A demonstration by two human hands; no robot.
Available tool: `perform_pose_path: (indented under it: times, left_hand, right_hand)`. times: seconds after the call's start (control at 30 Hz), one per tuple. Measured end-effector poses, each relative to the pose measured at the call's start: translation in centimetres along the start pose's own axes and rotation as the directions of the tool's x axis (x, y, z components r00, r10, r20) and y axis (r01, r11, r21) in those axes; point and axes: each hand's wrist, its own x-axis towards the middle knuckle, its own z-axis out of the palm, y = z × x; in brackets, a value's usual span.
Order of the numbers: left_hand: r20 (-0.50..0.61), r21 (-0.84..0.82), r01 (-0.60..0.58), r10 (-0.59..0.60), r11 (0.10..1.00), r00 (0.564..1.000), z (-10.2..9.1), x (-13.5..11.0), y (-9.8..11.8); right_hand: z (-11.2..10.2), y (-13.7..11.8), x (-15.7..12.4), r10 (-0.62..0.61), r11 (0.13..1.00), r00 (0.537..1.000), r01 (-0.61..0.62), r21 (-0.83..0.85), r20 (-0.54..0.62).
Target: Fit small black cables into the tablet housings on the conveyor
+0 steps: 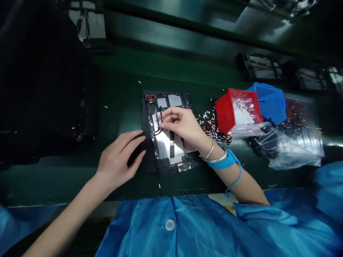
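An opened tablet-like device (164, 150) lies on a dark mat (149, 157) in front of me, its circuit boards and silvery inner plate exposed. Over its upper left part, my right hand (184, 123) pinches a thin black cable (161, 116) between thumb and fingers. The cable curves down toward the device's left edge; whether its lower end is attached I cannot tell. My left hand (118, 153) is open beside the mat's left edge, fingers apart and holding nothing. A blue wrist strap (222, 162) and silver bangles circle my right wrist.
To the right stand a red bin (225, 113) with small white pieces in a bag and a blue bin (272, 101). Small parts (213, 130) are heaped beside them, near clear plastic bags (297, 148). More opened devices (261, 67) lie farther back. Dark bulky objects (53, 89) fill the left.
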Motion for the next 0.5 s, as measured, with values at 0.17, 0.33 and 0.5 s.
perform_pose_path:
  times: [0.17,0.33,0.5]
  left_hand:
    - [0.108,0.170,-0.176,0.160,0.970,0.981,1.2,0.2,-1.5]
    - [0.148,0.225,-0.202,0.172,0.953,0.974,1.4,0.4,-1.3]
    - [0.157,0.241,-0.197,0.162,0.950,0.974,1.3,0.9,-1.1]
  right_hand:
    - [0.4,0.4,0.5,-0.031,0.982,0.999,0.033,-0.184,0.009]
    - [0.4,-0.1,0.4,-0.049,0.960,0.998,0.054,-0.276,0.025]
    - [-0.3,-0.9,1.3,-0.079,0.913,0.995,0.097,-0.397,0.062]
